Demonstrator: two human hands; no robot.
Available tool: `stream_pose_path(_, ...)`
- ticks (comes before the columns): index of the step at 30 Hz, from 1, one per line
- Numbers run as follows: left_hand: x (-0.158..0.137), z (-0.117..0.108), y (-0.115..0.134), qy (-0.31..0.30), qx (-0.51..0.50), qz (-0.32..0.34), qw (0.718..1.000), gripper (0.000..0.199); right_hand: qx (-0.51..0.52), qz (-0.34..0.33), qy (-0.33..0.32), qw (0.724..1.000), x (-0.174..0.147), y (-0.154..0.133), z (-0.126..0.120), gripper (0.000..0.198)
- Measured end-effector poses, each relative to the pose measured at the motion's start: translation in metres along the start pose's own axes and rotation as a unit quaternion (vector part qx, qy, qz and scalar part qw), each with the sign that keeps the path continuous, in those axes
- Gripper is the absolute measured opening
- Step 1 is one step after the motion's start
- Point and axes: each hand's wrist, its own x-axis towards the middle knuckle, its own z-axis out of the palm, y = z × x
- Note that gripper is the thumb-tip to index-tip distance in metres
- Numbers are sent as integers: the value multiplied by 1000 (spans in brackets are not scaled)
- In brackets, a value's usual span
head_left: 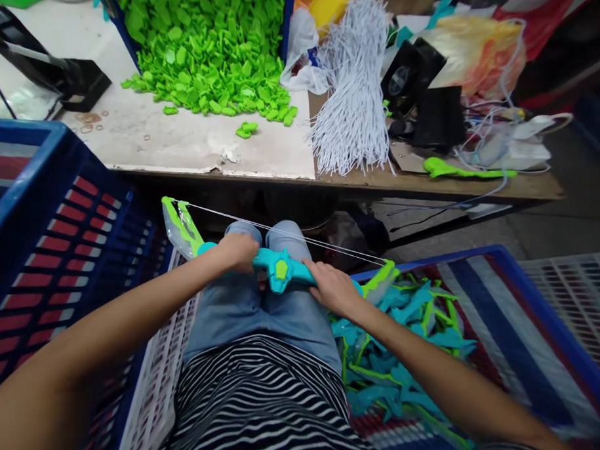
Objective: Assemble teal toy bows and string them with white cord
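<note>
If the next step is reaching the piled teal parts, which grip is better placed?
Probably the right grip: it holds the bow on the side nearer the teal parts. The left grip, also on the bow, is farther off.

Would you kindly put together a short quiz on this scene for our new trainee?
1. True or false: the left hand and the right hand both hold the toy bow.
2. What lies on the table, just right of the pile of small green pieces?
(a) a glass jar
(b) a bundle of white strings
(c) a red hammer
3. Fill in: the teal-and-green parts are heaped on the person's ____ side.

Key: 1. True. 2. b. 3. right.
</note>
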Motion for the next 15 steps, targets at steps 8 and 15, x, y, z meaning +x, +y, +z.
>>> stream_pose_path(8,-2,17,16,56,-46,-9,997,42,2,-9,67,998,-7,16,15,45)
stream_pose_path(15,-73,-28,-1,125,-58,-36,990,44,22,-166,306,937,-6,-9,-27,54)
